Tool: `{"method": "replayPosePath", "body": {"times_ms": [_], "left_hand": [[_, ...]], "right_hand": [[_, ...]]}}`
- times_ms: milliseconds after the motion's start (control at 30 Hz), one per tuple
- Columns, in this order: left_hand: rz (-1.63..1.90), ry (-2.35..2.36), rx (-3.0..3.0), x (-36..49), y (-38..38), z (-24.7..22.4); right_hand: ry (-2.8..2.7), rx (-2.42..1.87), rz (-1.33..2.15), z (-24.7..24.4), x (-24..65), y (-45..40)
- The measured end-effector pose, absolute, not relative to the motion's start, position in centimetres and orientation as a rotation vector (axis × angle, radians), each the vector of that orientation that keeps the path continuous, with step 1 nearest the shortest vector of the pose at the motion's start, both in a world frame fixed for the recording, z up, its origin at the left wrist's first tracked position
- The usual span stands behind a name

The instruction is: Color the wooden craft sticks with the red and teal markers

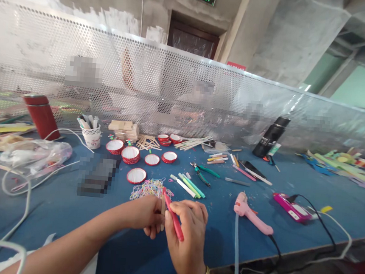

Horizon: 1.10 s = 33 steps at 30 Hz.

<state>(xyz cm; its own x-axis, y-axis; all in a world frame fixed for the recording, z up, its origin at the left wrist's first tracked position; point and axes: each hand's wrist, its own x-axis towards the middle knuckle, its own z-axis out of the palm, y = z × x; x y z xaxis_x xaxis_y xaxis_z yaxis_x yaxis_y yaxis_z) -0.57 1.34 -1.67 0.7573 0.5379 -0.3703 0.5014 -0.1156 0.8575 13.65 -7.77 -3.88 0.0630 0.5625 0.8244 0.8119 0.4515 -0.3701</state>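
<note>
My right hand is closed around a red marker pen, its upper end angled to the left. Pinched upright in my left hand is a thin wooden craft stick, partly covered by the fingers. The pen's tip is close to the stick; whether they touch I cannot tell. Just beyond both hands lies a pile of small coloured rubber bands. Several white and green markers rest to the right of that pile.
Red-rimmed round lids, pliers and wooden sticks lie ahead. A pink glue gun with its cord and a magenta device are to the right. A red flask and white cables stand left; a perforated screen is behind.
</note>
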Motion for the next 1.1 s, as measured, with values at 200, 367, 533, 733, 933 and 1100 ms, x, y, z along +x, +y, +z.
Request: {"method": "replayPosePath", "body": {"times_ms": [200, 367, 533, 733, 933, 1100], "left_hand": [[0.03, 0.805, 1.754, -0.58, 1.38, -1.73], [0.032, 0.825, 1.766, -0.54, 1.36, -1.65], [0.043, 0.809, 1.754, -0.56, 1.32, -1.79], [0.052, 0.793, 1.751, -0.58, 1.49, -2.02], [0.042, 0.789, 1.773, -0.48, 1.48, -1.66], [0.035, 0.812, 1.754, -0.48, 1.45, -1.71]], "right_hand": [[-1.611, -1.21, -0.292, -3.93, 13.66, -7.74], [-1.603, -1.232, -0.294, -3.95, 13.67, -7.73], [-1.615, -1.207, -0.282, -3.99, 13.68, -7.74], [-1.587, -1.227, -0.285, -3.94, 13.74, -7.73], [-1.623, -1.21, -0.251, -3.83, 13.64, -7.74], [-1.6, -1.238, -0.254, -3.86, 13.65, -7.75]]}}
